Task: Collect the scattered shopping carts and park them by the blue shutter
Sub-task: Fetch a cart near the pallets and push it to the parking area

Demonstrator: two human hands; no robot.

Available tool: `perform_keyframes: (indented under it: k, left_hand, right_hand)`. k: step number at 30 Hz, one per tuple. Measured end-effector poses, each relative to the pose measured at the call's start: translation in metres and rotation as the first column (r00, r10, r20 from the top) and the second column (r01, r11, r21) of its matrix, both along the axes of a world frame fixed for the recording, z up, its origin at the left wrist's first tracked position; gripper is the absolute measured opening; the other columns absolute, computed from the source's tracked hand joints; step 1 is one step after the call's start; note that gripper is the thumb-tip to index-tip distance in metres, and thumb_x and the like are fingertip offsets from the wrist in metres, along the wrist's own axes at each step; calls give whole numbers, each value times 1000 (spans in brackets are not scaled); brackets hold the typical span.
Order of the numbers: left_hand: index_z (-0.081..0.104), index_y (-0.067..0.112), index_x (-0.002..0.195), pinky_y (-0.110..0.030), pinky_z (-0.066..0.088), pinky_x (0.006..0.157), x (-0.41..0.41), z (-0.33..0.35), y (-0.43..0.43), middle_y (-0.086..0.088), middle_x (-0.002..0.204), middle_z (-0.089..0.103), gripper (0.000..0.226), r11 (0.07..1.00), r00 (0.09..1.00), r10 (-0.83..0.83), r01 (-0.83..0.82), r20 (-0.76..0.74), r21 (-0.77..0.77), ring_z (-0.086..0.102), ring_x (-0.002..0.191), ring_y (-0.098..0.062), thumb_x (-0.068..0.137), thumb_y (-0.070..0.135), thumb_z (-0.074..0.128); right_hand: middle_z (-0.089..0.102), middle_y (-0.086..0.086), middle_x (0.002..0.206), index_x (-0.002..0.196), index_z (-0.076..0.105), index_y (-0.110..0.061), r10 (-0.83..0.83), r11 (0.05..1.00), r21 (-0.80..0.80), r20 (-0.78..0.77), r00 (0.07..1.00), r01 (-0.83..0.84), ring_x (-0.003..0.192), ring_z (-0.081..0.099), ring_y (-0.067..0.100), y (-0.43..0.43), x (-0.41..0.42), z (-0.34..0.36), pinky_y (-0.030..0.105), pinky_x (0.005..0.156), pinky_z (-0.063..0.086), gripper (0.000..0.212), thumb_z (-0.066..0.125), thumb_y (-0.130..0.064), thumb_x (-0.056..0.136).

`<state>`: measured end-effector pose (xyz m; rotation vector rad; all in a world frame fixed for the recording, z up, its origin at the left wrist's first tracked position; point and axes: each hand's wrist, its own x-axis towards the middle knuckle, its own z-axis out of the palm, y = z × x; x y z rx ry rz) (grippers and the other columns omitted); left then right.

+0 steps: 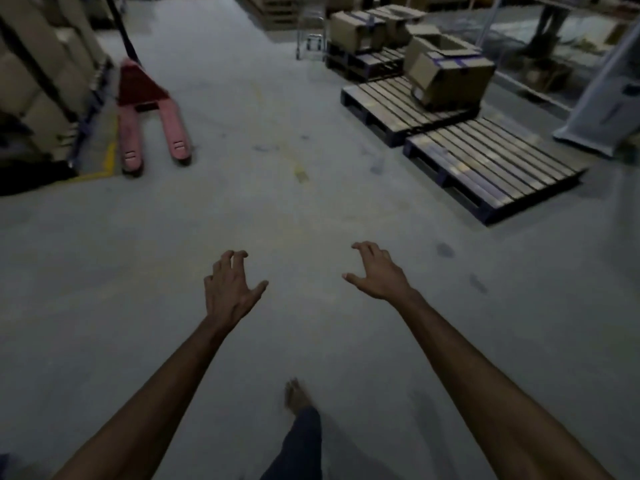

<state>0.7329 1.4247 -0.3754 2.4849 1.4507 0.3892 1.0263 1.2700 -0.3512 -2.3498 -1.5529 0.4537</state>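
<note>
A person walks barefoot across the concrete floor [311, 209] of a dim warehouse, left hand [228, 289] and right hand [377, 271] stretched ahead, fingers [239, 256] spread wide and curled, holding nothing. The one shopping cart [310, 32] in sight stands well ahead at the far end of the aisle, just beside a wooden pallet [367, 62]; no blue shutter is visible. A wire-framed cart of this kind should roll lightly yet steer loosely, so the rear handle bar is probably the place for both hands. An open cardboard box [450, 76] rests tilted on a nearer pallet [388, 98], its contents hidden; a sealed box [353, 29] sits behind. A red pallet jack [149, 116] is parked at left.
</note>
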Motion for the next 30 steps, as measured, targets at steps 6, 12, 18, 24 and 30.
perform_keyframes:
  k: [6,12,18,24,30]
  left_hand:
    - [42,21,137,-50,41,94,62,8,173,-6,141,41,72,999,998,29,-30,-47,-24,42,127,-32,79,54,72]
    - [40,21,139,-49,39,98,131,25,339,-8,147,37,73,997,992,-26,34,-121,66,38,132,-32,81,54,69]
    - [37,23,141,-48,39,100,226,48,500,-7,149,35,73,994,991,-6,21,-134,109,36,134,-30,82,55,66]
    - [38,24,139,-48,39,100,350,60,659,-4,145,37,72,997,989,24,-13,-147,76,38,132,-28,81,54,67]
    - [42,23,134,-48,43,95,450,65,815,-4,142,40,65,994,995,82,-77,-64,74,43,126,-29,81,51,68]
  right_hand:
    - [27,1,155,148,30,-25,58,997,-51,29,998,-56,136,36,29,192,62,21,49,101,45,73,62,-57,90]
    - [31,2,152,146,35,-25,50,996,71,18,999,-51,133,39,29,365,127,24,46,98,45,68,61,-56,91]
    - [29,1,153,147,34,-24,73,995,69,3,997,-73,134,38,29,539,211,15,47,96,45,70,61,-57,91]
    - [30,4,153,147,34,-21,91,995,49,-68,993,-88,134,38,31,705,319,12,45,97,44,70,63,-53,91]
    - [32,4,153,148,35,-21,95,995,29,-75,993,-93,135,38,30,883,427,35,46,100,44,69,62,-52,92]
